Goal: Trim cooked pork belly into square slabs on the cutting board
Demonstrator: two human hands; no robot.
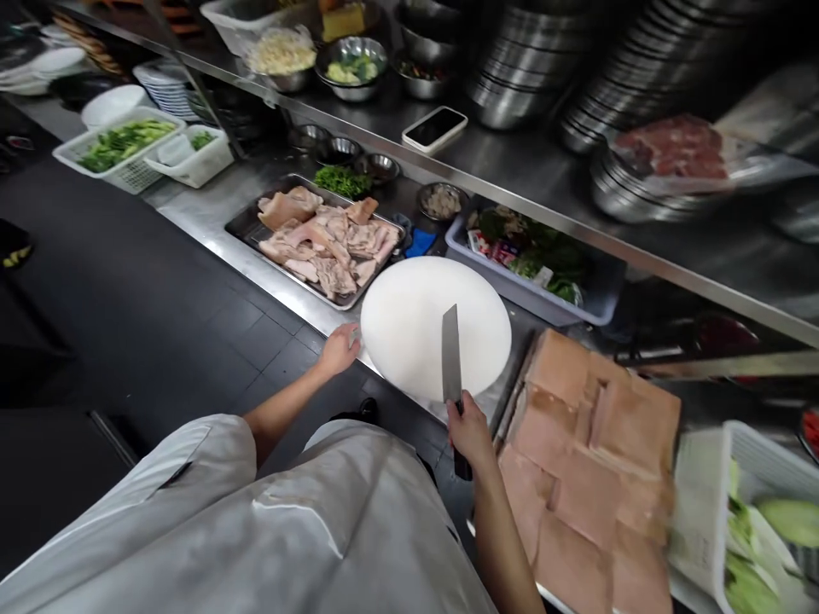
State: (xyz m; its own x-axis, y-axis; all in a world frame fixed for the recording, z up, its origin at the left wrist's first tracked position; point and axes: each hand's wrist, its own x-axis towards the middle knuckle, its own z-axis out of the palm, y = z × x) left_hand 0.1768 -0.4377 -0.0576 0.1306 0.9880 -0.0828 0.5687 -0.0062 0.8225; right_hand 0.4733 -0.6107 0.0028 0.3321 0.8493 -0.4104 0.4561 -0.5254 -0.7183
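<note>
My right hand (472, 428) is wrapped round the black handle of a kitchen knife (451, 351). The blade lies over the round white cutting board (400, 311) and points away from me. At the board's left edge is my left hand (339, 350), thumb and fingers a little apart, with nothing seen in it; whether it touches the rim I cannot tell. Just beyond, on the left, a metal tray (256, 239) holds sliced pale meat (329, 239). To the right of the board, large square slabs of meat with skin (582, 477) lie closely packed.
Behind the board stands a grey bin (531, 290) with greens and packets. A steel shelf (384, 128) above carries a phone (435, 130), stacked bowls (531, 64) and bagged meat (678, 149). White baskets of vegetables (124, 145) sit far left; another white basket (704, 503) is at right.
</note>
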